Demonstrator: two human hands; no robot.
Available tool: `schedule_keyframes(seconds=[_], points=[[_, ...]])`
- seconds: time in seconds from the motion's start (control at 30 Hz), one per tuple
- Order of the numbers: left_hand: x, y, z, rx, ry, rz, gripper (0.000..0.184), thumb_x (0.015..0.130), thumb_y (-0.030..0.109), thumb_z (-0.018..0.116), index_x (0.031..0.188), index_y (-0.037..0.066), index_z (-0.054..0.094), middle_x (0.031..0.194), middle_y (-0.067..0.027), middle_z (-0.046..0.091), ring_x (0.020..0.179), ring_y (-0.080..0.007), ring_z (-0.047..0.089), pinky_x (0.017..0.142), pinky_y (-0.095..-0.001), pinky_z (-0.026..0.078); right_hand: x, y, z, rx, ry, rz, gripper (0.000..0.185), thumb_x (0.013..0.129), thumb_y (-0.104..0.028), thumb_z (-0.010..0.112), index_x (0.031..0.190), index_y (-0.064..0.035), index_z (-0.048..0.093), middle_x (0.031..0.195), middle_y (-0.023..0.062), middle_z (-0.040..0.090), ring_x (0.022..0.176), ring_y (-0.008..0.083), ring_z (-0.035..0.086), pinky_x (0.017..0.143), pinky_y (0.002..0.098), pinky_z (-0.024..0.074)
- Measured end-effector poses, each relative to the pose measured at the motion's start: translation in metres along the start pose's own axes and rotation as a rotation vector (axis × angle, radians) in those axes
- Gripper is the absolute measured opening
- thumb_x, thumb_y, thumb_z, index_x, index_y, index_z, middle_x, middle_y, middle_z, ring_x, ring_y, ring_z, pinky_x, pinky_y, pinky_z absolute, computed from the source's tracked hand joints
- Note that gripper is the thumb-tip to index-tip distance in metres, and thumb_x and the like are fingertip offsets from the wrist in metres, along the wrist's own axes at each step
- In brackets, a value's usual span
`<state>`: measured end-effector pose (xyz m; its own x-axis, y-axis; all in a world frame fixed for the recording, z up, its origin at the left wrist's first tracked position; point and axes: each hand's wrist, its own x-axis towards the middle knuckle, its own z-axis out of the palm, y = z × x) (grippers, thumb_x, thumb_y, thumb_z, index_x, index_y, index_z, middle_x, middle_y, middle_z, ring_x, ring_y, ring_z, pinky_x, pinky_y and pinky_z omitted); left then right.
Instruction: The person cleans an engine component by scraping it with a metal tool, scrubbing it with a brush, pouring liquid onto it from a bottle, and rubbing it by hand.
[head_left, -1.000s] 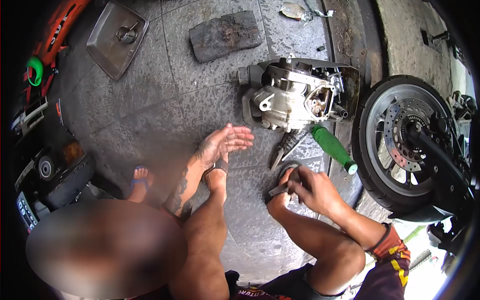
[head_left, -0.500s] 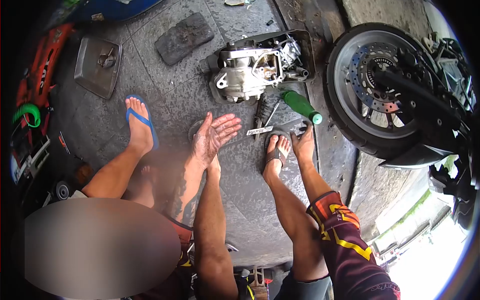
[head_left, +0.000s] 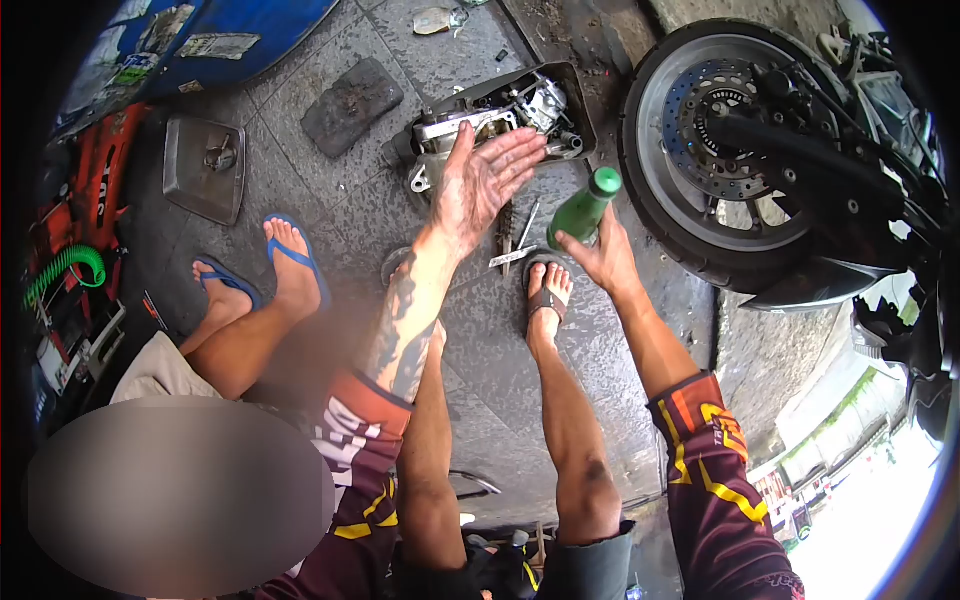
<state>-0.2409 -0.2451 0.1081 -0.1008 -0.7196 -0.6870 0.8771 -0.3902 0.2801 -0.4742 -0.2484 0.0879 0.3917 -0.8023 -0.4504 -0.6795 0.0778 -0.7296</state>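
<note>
My left hand (head_left: 484,188) is open, palm turned sideways and fingers stretched, with dark stains on its skin. It hovers in front of a silver engine part (head_left: 436,132), hiding some of it. That part lies in a dark tray (head_left: 586,110). In my right hand (head_left: 608,256) is a green bottle (head_left: 580,216), gripped low and tilted, its green top toward me. On the floor between my hands lie a labelled flat strip (head_left: 513,257), a thin metal rod (head_left: 529,222) and a dark, narrow part (head_left: 505,228), partly hidden.
To the right stands a motorcycle wheel (head_left: 640,160) with a brake disc. A dark slab (head_left: 352,106) and a metal pan (head_left: 183,195) lie at the back left. Another person's feet in blue flip-flops (head_left: 318,280) are at left. My sandalled foot (head_left: 546,296) is below the bottle.
My right hand has taken hold of the green bottle and lifted it off the floor, more upright. My left hand has moved forward and right, over the engine part. The view has shifted slightly.
</note>
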Motion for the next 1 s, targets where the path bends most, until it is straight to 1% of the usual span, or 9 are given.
schedule_keyframes(seconds=[0.13, 0.17, 0.27, 0.33, 0.37, 0.6, 0.7, 0.8, 1.0], points=[[0.032, 0.003, 0.019, 0.006, -0.033, -0.086, 0.060, 0.106, 0.043, 0.030, 0.135, -0.006, 0.052, 0.142, -0.0269, 0.051, 0.136, -0.0399, 0.045, 0.120, -0.0501, 0.026, -0.026, -0.076, -0.055, -0.202, -0.307, 0.207, 0.076, 0.079, -0.054, 0.074, 0.121, 0.0054, 0.051, 0.086, 0.0334, 0.067, 0.087, 0.0503, 0.068, 0.080, 0.0524, 0.0532], [0.038, -0.001, 0.017, 0.115, -0.114, -0.092, 0.082, 0.104, 0.058, 0.011, 0.142, -0.005, 0.046, 0.153, -0.0213, 0.042, 0.141, -0.0345, 0.043, 0.121, -0.0466, 0.026, -0.030, -0.100, -0.071, -0.223, -0.423, 0.229, 0.075, 0.078, -0.055, 0.074, 0.117, 0.0062, 0.055, 0.084, 0.0330, 0.067, 0.085, 0.0501, 0.068, 0.080, 0.0523, 0.0530], [0.035, -0.005, 0.027, 0.053, -0.157, -0.135, 0.080, 0.104, 0.060, 0.016, 0.144, -0.004, 0.044, 0.149, -0.0207, 0.048, 0.142, -0.0363, 0.040, 0.122, -0.0469, 0.023, -0.043, -0.143, -0.105, -0.298, -0.531, 0.220, 0.077, 0.078, -0.058, 0.073, 0.114, 0.0076, 0.058, 0.085, 0.0335, 0.068, 0.087, 0.0486, 0.069, 0.081, 0.0521, 0.0529], [0.034, -0.005, 0.026, -0.074, -0.223, -0.135, 0.076, 0.103, 0.057, 0.036, 0.142, -0.008, 0.043, 0.143, -0.0257, 0.051, 0.131, -0.0368, 0.054, 0.112, -0.0451, 0.044, -0.046, -0.162, -0.122, -0.355, -0.596, 0.273, 0.079, 0.078, -0.061, 0.071, 0.114, 0.0080, 0.059, 0.084, 0.0331, 0.068, 0.087, 0.0475, 0.069, 0.082, 0.0518, 0.0528], [0.034, -0.005, 0.031, -0.090, -0.198, -0.129, 0.074, 0.103, 0.056, 0.039, 0.141, -0.007, 0.045, 0.139, -0.0255, 0.054, 0.127, -0.0372, 0.056, 0.110, -0.0457, 0.046, -0.046, -0.167, -0.128, -0.400, -0.613, 0.265, 0.081, 0.078, -0.063, 0.070, 0.116, 0.0076, 0.060, 0.084, 0.0325, 0.068, 0.088, 0.0470, 0.069, 0.084, 0.0513, 0.0529], [0.034, 0.002, 0.047, 0.056, -0.099, -0.122, 0.059, 0.107, 0.044, 0.038, 0.136, -0.006, 0.049, 0.131, -0.0227, 0.062, 0.117, -0.0344, 0.064, 0.103, -0.0440, 0.052, -0.046, -0.178, -0.146, -0.398, -0.635, 0.279, 0.087, 0.077, -0.069, 0.069, 0.117, 0.0075, 0.061, 0.086, 0.0317, 0.069, 0.089, 0.0465, 0.069, 0.084, 0.0509, 0.0528], [0.038, -0.004, 0.035, 0.141, 0.051, -0.117, 0.051, 0.105, 0.045, 0.045, 0.117, -0.001, 0.061, 0.106, -0.0157, 0.070, 0.097, -0.0278, 0.071, 0.085, -0.0388, 0.059, -0.041, -0.174, -0.139, -0.396, -0.645, 0.302, 0.092, 0.074, -0.073, 0.069, 0.118, 0.0077, 0.061, 0.088, 0.0318, 0.069, 0.092, 0.0465, 0.069, 0.087, 0.0512, 0.0521], [0.038, -0.018, 0.031, 0.381, 0.283, -0.043, 0.049, 0.102, 0.051, 0.051, 0.074, 0.011, 0.058, 0.060, 0.0017, 0.053, 0.053, -0.0122, 0.055, 0.049, -0.0279, 0.045, -0.036, -0.168, -0.127, -0.417, -0.676, 0.312, 0.093, 0.074, -0.075, 0.068, 0.117, 0.0074, 0.062, 0.094, 0.0322, 0.069, 0.096, 0.0458, 0.068, 0.088, 0.0513, 0.0516], [0.029, -0.036, 0.021, 0.338, 0.226, -0.128, 0.039, 0.102, 0.044, 0.053, 0.094, 0.007, 0.062, 0.082, -0.0041, 0.064, 0.070, -0.0172, 0.064, 0.061, -0.0304, 0.052, -0.021, -0.152, -0.103, -0.298, -0.637, 0.464, 0.097, 0.078, -0.080, 0.058, 0.122, 0.0060, 0.061, 0.105, 0.0320, 0.068, 0.105, 0.0431, 0.067, 0.093, 0.0486, 0.0507]])
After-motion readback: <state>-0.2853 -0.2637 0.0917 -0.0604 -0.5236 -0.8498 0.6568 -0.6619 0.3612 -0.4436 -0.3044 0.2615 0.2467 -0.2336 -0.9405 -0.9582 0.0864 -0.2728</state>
